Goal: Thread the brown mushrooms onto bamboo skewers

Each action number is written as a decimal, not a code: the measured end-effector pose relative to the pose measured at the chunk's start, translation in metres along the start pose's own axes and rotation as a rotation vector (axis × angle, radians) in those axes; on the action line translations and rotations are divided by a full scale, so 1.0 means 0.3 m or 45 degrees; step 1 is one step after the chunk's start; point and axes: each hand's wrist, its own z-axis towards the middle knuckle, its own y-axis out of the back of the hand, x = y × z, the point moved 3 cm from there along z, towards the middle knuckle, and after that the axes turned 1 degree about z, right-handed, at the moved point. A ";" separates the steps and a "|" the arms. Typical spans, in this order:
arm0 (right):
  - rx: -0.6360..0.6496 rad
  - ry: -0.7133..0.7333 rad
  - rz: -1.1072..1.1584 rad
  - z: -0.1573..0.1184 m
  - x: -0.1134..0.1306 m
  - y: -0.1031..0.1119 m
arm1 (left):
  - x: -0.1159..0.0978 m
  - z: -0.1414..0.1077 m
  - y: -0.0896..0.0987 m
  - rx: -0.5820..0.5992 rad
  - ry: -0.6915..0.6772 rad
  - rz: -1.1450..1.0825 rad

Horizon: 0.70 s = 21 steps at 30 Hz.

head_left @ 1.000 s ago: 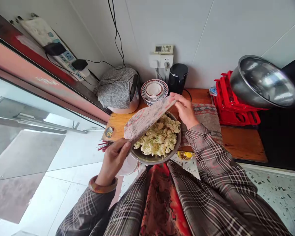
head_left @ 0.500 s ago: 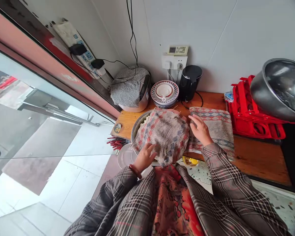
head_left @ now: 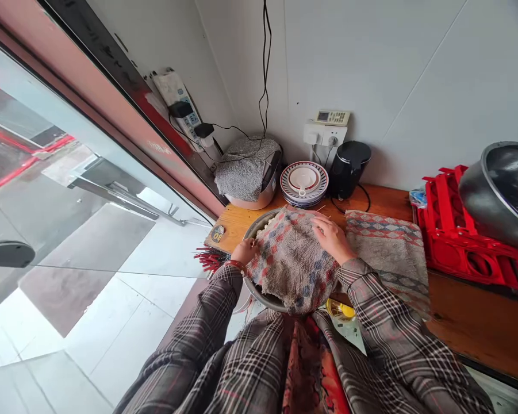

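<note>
Wooden bench (head_left: 483,328) is carrying, at back: appliance (head_left: 263,198), plate stack (head_left: 318,194), black kettle (head_left: 348,172). Patterned towel (head_left: 386,256) is lying flat, red racks (head_left: 469,247) resting beside it. Dark disc (head_left: 218,233) is lying near left end; basin (head_left: 263,298) is overlapping front edge.

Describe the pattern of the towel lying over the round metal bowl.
Red and blue diamonds on the greyish terry towel, best seen in the head view.
</note>
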 end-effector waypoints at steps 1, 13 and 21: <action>0.032 0.018 -0.006 0.052 0.024 -0.015 | 0.010 -0.003 0.005 0.010 0.027 -0.007; 0.071 -0.291 -0.148 0.314 0.107 -0.223 | 0.058 -0.094 0.058 -0.280 0.053 -0.107; -0.105 -0.128 0.044 0.303 0.166 -0.250 | 0.137 -0.091 0.074 -0.467 0.150 -0.152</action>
